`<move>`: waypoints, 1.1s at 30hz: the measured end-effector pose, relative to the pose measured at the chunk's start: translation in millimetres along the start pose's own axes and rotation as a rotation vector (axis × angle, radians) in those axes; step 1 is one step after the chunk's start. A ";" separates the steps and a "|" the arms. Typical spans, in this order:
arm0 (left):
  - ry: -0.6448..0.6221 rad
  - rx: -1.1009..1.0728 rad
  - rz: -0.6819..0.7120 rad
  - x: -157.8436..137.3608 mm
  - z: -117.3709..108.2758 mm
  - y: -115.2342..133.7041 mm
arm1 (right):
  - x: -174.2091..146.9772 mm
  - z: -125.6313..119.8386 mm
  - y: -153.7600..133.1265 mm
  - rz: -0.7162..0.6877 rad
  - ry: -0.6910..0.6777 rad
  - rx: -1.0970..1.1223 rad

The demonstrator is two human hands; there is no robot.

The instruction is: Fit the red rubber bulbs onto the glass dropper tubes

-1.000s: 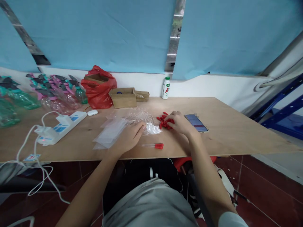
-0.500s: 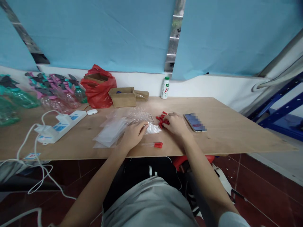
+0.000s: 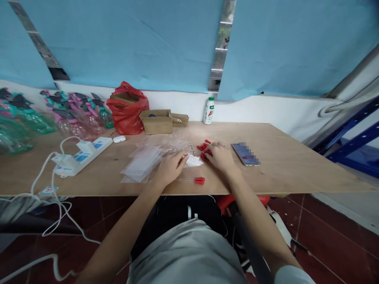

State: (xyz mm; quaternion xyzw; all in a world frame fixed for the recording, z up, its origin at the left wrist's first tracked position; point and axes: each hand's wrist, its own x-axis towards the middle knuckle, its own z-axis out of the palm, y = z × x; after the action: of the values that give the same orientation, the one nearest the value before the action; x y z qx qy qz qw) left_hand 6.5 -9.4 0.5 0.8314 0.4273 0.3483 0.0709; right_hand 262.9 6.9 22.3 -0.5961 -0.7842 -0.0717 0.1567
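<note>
My left hand is closed, thumb and fingertips together beside a heap of thin clear tubes; whatever is in the pinch is too small to make out. Over the right side of a small pile of red rubber bulbs, my right hand has its fingers curled, with the fingertips on a red bulb. Part of the pile is hidden by that hand. Nearer the table's front edge lie a few droppers with red bulbs on clear stems. Clear plastic bags are spread left of my left hand.
A phone lies right of my right hand. Behind are a white bottle, a cardboard box and a red plastic bag. To the left are a power strip with cables and several spray bottles.
The view has shifted slightly, so things sit a little further right. Both hands keep nearly the same places, with only small finger movements.
</note>
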 end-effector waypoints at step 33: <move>0.126 -0.131 0.033 -1.8 -4.7 -0.1 | -10.1 5.0 -57.1 0.011 0.102 1.462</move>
State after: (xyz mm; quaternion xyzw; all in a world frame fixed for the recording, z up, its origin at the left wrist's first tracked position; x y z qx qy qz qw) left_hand 2.8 -11.5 3.1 0.8083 0.3935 0.4280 0.0925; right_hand 209.9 -16.8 18.5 -0.3391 -0.6205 0.4431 0.5510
